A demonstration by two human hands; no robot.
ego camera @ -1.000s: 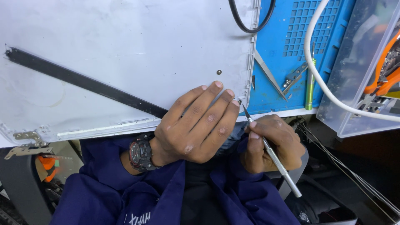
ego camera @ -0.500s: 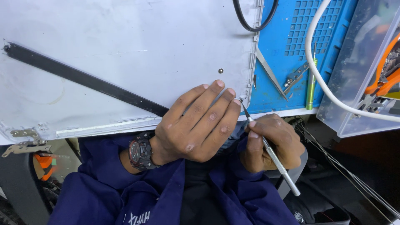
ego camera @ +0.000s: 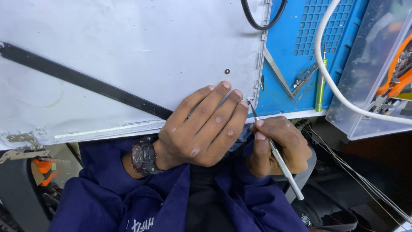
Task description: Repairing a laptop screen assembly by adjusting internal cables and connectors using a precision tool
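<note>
A large silver-grey panel [ego camera: 128,51] lies flat in front of me, with a black strip [ego camera: 81,81] running diagonally across it. My left hand [ego camera: 201,124] rests palm down on the panel's near right corner, fingers spread and pressing on it. My right hand [ego camera: 279,144] grips a thin silver metal tool [ego camera: 279,161] like a pen. The tool's tip touches the panel's corner edge, right by my left fingertips. A small dark screw [ego camera: 227,71] sits on the panel just above my left hand.
A blue perforated mat [ego camera: 300,56] lies to the right with tweezers [ego camera: 279,75], a green-handled tool [ego camera: 319,86] and a small metal hinge [ego camera: 302,77]. A white cable [ego camera: 339,92] crosses it. A clear plastic box [ego camera: 377,86] holds orange-handled pliers [ego camera: 397,73]. A hinge bracket [ego camera: 19,146] juts out at left.
Both hands hold almost the same pose; the view has shifted slightly, and the tool tip stays at the panel's corner.
</note>
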